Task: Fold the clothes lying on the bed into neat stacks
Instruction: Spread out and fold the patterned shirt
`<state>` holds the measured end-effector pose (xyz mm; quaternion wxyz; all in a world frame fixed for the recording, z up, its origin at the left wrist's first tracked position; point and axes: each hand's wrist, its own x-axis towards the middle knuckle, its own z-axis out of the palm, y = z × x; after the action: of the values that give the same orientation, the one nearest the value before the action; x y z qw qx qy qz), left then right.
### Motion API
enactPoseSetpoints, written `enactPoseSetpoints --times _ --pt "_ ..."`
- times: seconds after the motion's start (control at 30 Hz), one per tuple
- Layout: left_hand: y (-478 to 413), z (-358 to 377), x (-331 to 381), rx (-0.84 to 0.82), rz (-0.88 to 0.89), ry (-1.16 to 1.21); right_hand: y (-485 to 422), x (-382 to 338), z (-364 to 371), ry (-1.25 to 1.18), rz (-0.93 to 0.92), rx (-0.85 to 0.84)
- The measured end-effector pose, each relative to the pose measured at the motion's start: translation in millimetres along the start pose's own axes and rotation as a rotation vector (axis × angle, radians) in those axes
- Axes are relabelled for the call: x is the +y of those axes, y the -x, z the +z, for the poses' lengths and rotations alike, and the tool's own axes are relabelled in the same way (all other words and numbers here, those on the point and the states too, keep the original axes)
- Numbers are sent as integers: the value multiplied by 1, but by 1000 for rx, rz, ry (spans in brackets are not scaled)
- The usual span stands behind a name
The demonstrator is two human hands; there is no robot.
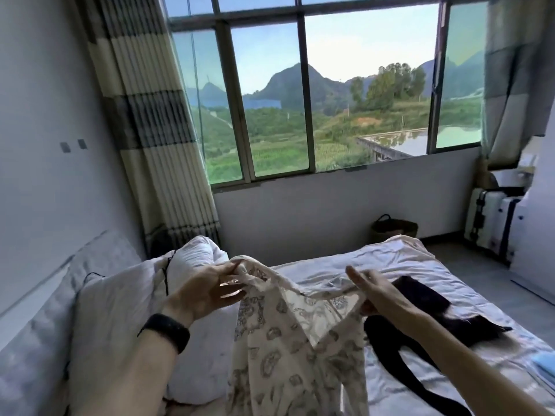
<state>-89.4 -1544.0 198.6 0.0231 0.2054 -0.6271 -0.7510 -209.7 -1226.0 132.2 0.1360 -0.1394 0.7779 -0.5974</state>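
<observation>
I hold a cream garment with a grey print [288, 334] up over the bed [420, 265]. My left hand [210, 288] pinches its upper edge on the left. My right hand [371, 288] grips the upper edge on the right, with the index finger sticking out. The cloth hangs down between my arms toward the bottom of the view. A black garment [420, 319] lies spread on the white sheet behind and to the right of my right forearm, partly hidden by it.
White pillows and a rumpled duvet [192, 259] lie along the left wall. A large window [300, 94] with striped curtains faces me. A dark basket [393, 228] and a white suitcase [489, 223] stand on the floor at right. Something light blue [545, 363] lies at the bed's right edge.
</observation>
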Motion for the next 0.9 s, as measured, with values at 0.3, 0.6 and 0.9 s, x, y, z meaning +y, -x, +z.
enactPoseSetpoints --times 0.3,0.6,0.9 --pt "8 -47 -150 82 -205 337 18 88 20 -179 164 50" --pt "10 -42 -224 148 -210 629 32 115 49 -436 352 60" --pt "27 -64 -265 -24 -397 548 30 180 23 -486 572 177"
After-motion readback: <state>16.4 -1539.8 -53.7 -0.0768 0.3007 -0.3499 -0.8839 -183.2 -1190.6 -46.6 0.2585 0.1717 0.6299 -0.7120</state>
